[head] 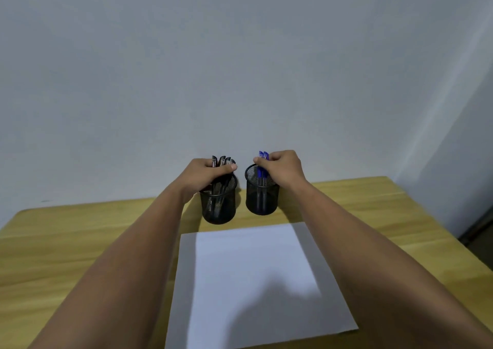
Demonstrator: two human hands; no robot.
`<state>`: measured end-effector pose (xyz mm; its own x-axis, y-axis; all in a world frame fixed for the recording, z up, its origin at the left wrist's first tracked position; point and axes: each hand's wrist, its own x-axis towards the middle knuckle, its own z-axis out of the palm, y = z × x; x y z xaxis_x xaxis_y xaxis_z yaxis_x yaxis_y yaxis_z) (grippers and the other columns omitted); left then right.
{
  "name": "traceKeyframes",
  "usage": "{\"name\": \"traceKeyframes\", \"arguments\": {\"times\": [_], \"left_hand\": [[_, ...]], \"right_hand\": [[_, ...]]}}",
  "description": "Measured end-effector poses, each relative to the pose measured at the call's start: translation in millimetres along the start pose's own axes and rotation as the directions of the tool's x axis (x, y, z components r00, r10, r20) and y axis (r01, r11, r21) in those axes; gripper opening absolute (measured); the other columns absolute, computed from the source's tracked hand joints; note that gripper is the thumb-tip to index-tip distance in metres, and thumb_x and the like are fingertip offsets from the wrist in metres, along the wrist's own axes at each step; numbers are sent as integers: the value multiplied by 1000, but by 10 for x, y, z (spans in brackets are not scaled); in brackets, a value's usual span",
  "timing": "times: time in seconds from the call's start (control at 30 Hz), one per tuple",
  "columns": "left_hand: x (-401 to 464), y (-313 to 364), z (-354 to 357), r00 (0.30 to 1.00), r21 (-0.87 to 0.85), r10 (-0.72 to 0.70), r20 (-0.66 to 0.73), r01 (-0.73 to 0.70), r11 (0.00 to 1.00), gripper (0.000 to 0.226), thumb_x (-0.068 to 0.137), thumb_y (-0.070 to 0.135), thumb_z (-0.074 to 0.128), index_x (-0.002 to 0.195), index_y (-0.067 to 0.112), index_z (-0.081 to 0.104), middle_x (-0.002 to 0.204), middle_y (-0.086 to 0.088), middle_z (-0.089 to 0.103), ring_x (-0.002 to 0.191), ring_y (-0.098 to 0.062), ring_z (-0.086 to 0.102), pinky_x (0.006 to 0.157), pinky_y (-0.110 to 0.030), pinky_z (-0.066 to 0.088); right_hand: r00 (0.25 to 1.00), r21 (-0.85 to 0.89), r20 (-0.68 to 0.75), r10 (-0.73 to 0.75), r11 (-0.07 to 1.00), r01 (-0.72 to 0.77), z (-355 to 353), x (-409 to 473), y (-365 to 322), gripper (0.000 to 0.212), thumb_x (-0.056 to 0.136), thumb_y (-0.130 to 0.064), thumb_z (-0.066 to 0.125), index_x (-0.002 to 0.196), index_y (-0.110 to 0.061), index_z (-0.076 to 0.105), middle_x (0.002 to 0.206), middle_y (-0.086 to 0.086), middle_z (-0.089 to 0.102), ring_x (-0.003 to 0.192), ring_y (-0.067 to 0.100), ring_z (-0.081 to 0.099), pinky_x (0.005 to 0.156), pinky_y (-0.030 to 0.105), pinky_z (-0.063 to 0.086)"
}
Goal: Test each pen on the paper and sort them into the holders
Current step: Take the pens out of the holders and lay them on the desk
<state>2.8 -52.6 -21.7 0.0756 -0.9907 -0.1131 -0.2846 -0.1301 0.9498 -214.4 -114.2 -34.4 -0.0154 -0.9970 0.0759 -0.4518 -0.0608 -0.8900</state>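
Both hands are closed over pen bundles at the far edge of the wooden bench (80, 242). The black-capped pens (222, 161) are gripped by the left hand (206, 174) above the left black wire-mesh holder (219, 206). The blue-capped pens (263, 156) are gripped by the right hand (282, 167) above the right black wire-mesh holder (261, 198). The blank white paper sheet (253, 282) is laid just in front, unmarked. Pens are judged light, stiff and smooth; slipping from a bundle is likely, so barrels are best pinched mid-length. Holders look light and could be tipped.
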Motion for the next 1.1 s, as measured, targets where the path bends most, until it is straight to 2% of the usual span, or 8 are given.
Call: {"name": "traceKeyframes", "arguments": {"times": [0.1, 0.23, 0.43, 0.6, 0.77, 0.9, 0.97, 1.1], "left_hand": [[4, -23, 19, 1000, -15, 31, -2, -31, 999, 46, 81, 43, 82, 100, 2, 76, 93, -10, 79, 83, -20, 73, 81, -32, 56], [6, -38, 18, 993, 24, 112, -23, -111, 994, 34, 94, 41, 68, 98, 9, 78, 96, -10, 78, 84, -17, 71, 80, -32, 55], [40, -42, 10, 982, 119, 188, -27, -183, 976, 38, 103, 37, 54, 97, 8, 76, 101, -11, 77, 99, -26, 73, 96, -41, 54], [4, -35, 19, 977, 68, 209, -48, -205, 976, 37, 105, 35, 50, 95, 8, 74, 102, -7, 78, 102, -25, 72, 100, -41, 53], [-73, 119, 1, 944, 67, 270, -188, -261, 963, 39, 106, 35, 49, 99, 4, 70, 99, -2, 78, 98, -19, 72, 92, -32, 55], [-287, 485, -103, 906, 43, 342, -248, -342, 939, 38, 106, 36, 46, 102, 5, 67, 99, -3, 78, 93, -21, 73, 83, -26, 54], [-463, 718, -204, 892, 31, 366, -267, -371, 928, 37, 107, 36, 45, 103, 5, 64, 98, -5, 78, 89, -21, 74, 79, -26, 54], [-931, 1134, -450, 895, 52, 342, -286, -342, 938, 34, 107, 34, 46, 102, 6, 64, 97, -9, 77, 76, -14, 71, 64, -20, 51]], "right_hand": [[1000, 55, 2, 9, 998, -9, 12, 18, 36, 47, 85, -41, 87, 74, 2, 73, 74, 18, 75, 67, 21, 62, 75, 46, 58], [1000, 89, -17, 21, 996, -19, 22, 26, 61, 41, 85, -40, 88, 75, -1, 78, 80, 18, 78, 69, 21, 66, 84, 51, 62], [999, 124, -7, 34, 992, -33, -2, -5, 39, 42, 90, -36, 86, 59, -11, 70, 59, 0, 62, 64, 18, 56, 69, 33, 46], [998, 173, -51, 38, 985, -29, -4, -27, 22, 44, 90, -39, 85, 67, -3, 75, 62, 3, 64, 62, 17, 56, 70, 32, 47], [990, 204, -138, 11, 979, 18, -74, -94, -155, 48, 86, -48, 85, 51, -20, 67, 50, -9, 60, 58, 18, 50, 75, 41, 50], [979, 202, -187, -78, 972, 116, -289, -270, -564, 47, 91, -43, 83, 55, -21, 64, 42, -16, 45, 55, 11, 43, 72, 32, 44], [971, 228, -194, -138, 956, 182, -408, -389, -833, 44, 93, -37, 83, 59, -14, 68, 47, -15, 46, 53, 7, 41, 63, 22, 40], [959, 260, -175, -225, 929, 265, -485, -650, -1379, 43, 91, -36, 85, 84, 6, 78, 72, 5, 59, 69, 14, 52, 71, 29, 45]]}}
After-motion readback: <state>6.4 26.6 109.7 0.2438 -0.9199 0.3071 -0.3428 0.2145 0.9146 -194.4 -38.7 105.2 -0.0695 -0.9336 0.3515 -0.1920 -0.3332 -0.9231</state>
